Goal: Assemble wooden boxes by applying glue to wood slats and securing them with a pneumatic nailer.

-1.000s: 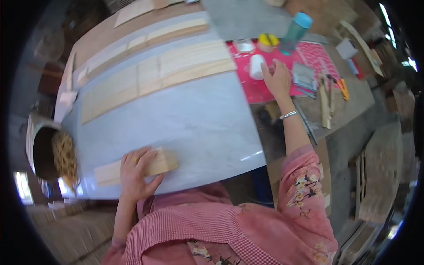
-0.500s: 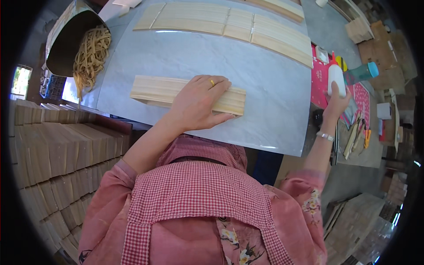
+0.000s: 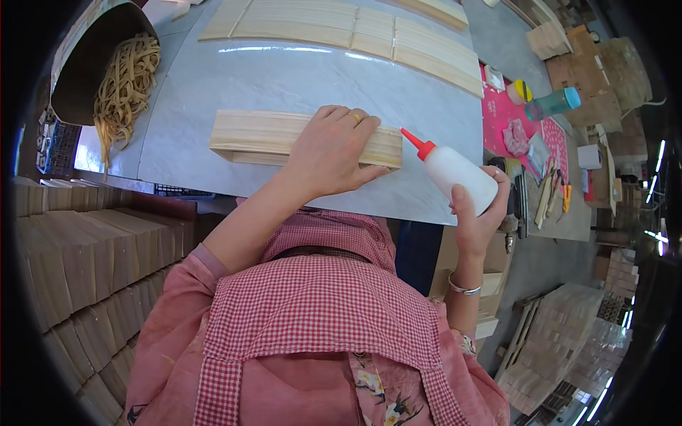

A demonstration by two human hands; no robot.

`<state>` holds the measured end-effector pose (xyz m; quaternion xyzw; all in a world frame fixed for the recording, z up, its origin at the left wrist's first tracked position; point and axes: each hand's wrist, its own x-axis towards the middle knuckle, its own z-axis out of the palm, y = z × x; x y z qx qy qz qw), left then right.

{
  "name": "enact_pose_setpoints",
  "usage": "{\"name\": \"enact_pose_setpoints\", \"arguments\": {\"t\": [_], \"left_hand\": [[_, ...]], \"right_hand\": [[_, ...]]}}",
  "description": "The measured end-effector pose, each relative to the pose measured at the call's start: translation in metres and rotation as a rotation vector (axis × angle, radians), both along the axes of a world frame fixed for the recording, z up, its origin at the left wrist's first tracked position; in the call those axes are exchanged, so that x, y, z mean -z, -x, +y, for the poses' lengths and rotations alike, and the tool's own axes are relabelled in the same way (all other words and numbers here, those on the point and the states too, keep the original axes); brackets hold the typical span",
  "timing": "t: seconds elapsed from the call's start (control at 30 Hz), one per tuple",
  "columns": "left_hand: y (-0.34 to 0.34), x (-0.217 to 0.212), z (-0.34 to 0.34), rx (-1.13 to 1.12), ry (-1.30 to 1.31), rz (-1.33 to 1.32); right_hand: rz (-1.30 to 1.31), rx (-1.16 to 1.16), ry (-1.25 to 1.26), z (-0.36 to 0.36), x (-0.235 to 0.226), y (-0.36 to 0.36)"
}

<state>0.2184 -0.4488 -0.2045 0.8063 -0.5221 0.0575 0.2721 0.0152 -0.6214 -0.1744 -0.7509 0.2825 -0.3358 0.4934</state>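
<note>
White plastic forms the squeeze bottle (image 3: 463, 179), which is tilted above the counter's near right edge, its red nozzle (image 3: 418, 145) aimed far and left. The right hand's (image 3: 483, 213) grip is wrapped around the bottle's lower end, thumb on the near side. The nozzle tip sits right by the right end of a long, hollow frame of pale wood (image 3: 256, 130); whether they touch, I cannot tell. This frame lies near the front edge of the counter (image 3: 181, 131), whose surface is glossy, grey-white and marbled. The left hand (image 3: 330, 150) clasps the frame from above toward its right end, fingers over the top and thumb along the near side; a gold ring (image 3: 354, 116) circles one finger. Farther across the counter lie flat pale wooden panels (image 3: 298, 25) in a row. To the left, tan bands (image 3: 128, 78) spill from a wide-mouthed container (image 3: 79, 74). To the right, a red-pink sheet (image 3: 497, 117) carries a crumpled pink piece (image 3: 516, 137) and a teal bottle (image 3: 543, 106). At the near left stand stacked wooden boards (image 3: 78, 259).
</note>
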Motion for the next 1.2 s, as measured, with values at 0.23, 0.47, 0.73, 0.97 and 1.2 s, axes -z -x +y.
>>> {"name": "enact_pose_setpoints", "arguments": {"t": [0.23, 0.47, 0.73, 0.97, 1.2], "left_hand": [[0.001, 0.004, 0.003, 0.002, 0.031, -0.042], [-0.001, 0.002, 0.000, 0.000, 0.029, -0.020], [-0.002, -0.003, -0.003, 0.016, 0.093, -0.018], [0.003, -0.013, 0.000, 0.044, 0.043, -0.010], [0.004, -0.019, -0.005, 0.035, -0.044, 0.108]], "right_hand": [[0.073, -0.057, 0.183, 0.007, -0.008, -0.009], [0.183, -0.099, 0.386, 0.009, -0.025, -0.003], [-0.074, 0.206, 0.055, -0.028, 0.000, -0.004], [0.055, 0.580, 0.230, -0.170, 0.046, -0.046], [0.417, 0.520, 0.398, -0.337, 0.100, -0.092]]}}
